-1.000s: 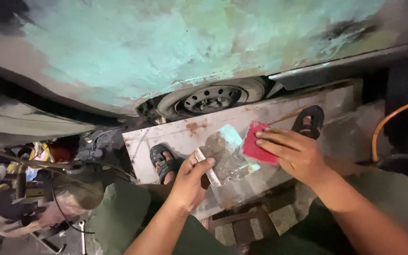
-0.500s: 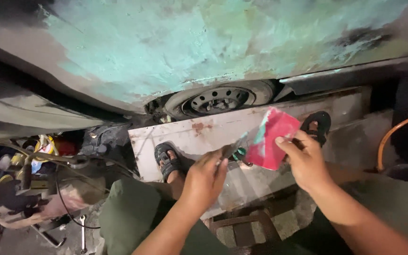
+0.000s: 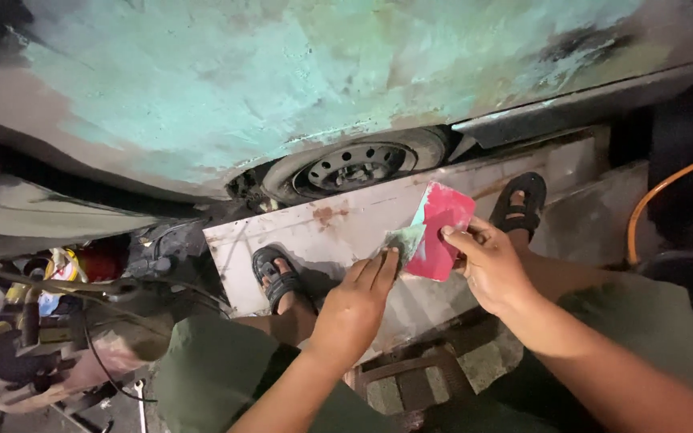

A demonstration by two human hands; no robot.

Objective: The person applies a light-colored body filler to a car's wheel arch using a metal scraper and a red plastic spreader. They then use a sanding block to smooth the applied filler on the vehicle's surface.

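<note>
A red spreader card [image 3: 441, 232] is gripped by the right hand [image 3: 487, 265], while greenish filler [image 3: 405, 239] on it is touched by the left hand [image 3: 354, 309], fingers extended, beneath a sanded car panel [image 3: 282, 72].

We see a pale, rust-stained board [image 3: 346, 232] lying flat on the ground beside the car; our two sandalled feet [image 3: 278, 281] [image 3: 523, 200] rest on it, well apart

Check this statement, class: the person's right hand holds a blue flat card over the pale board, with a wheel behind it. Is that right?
Not quite. In the head view the flat card in the right hand is red, not blue. It is over the pale board, with the wheel behind.
</note>
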